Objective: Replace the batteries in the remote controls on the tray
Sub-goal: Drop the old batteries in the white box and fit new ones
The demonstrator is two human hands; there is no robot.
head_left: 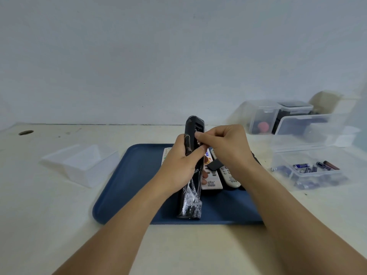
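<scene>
I hold a long black remote [194,128], wrapped in clear plastic, upright over the blue tray [129,185]. My left hand [181,167] grips its middle from the left. My right hand [222,147] pinches at the open battery bay near the remote's top; whether a battery is between the fingertips is hidden. Under my hands two white remotes [211,181] [230,176] lie on the tray, with a small black battery cover [214,165] resting on them. An open clear box [309,155] to the right holds several batteries [301,166].
An empty clear plastic box [83,163] sits left of the tray. More clear storage boxes [264,118] stand at the back right against the wall. A cable hole [25,132] is in the table's far left.
</scene>
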